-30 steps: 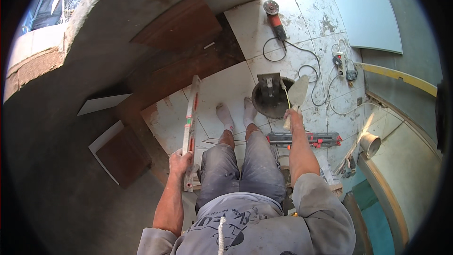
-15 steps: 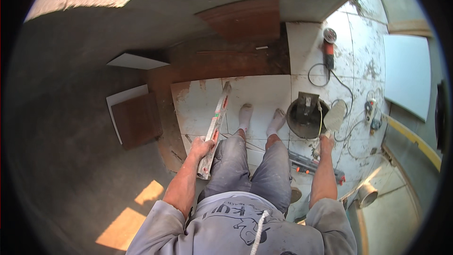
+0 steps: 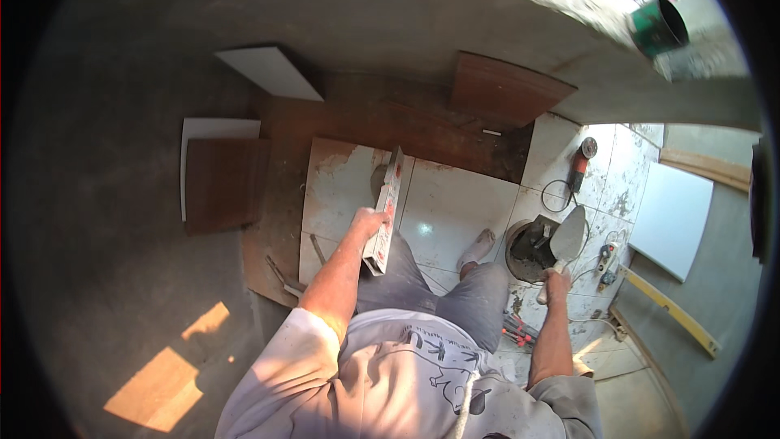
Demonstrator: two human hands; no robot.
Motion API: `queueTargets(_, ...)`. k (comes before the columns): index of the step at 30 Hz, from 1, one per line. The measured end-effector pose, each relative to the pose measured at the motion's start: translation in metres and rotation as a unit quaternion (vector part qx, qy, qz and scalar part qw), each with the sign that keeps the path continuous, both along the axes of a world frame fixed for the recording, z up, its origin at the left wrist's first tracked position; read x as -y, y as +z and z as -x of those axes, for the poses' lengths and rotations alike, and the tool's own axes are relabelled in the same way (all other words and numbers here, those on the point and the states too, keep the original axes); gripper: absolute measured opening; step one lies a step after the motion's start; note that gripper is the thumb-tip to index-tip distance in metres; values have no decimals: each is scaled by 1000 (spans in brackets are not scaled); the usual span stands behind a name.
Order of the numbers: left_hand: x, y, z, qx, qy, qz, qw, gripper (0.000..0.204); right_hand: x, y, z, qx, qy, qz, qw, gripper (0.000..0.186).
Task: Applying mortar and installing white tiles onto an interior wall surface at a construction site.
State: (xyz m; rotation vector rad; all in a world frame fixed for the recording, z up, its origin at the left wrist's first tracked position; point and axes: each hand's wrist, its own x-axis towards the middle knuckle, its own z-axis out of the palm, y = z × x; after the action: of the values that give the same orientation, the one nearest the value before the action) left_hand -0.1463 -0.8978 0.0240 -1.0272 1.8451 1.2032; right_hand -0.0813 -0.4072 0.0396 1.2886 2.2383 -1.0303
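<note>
My left hand point(image 3: 370, 221) is closed round a long spirit level point(image 3: 392, 210), which slants up and away over white floor tiles point(image 3: 455, 199). The level partly hides my left foot. In my right hand point(image 3: 556, 283) is the handle of a trowel point(image 3: 569, 234). Its broad grey blade points away from me, over the right side of a dark bucket point(image 3: 517, 270). Inside the bucket is a dark piece whose kind I cannot make out.
An angle grinder point(image 3: 582, 164) with a cord lies beyond the bucket. A power strip point(image 3: 607, 260) and a yellow straightedge point(image 3: 670, 309) are at the right. Loose tiles point(image 3: 223, 183) lean at the left wall. Red-and-grey tools point(image 3: 520, 329) lie near my right leg.
My view has swung, bringing a green container on the far ledge into sight. The level is lifted off my left thigh. My left foot has moved left, and both hands keep their holds.
</note>
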Motion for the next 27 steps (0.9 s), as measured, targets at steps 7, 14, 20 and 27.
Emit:
queueTargets(7, 148, 32, 22, 18, -173, 114, 978, 45, 184, 35, 30, 80, 172, 55, 980, 26)
queueTargets(14, 239, 31, 18, -13, -88, 85, 992, 38, 321, 84, 93, 175, 242, 163, 940, 29)
queueTargets(20, 239, -24, 18, 110, -261, 96, 954, 47, 360, 72, 88, 101, 12, 285, 953, 22)
queueTargets(27, 69, 70, 86, 59, -559, 25, 826, 50, 334, 64, 57, 52, -150, 336, 928, 25)
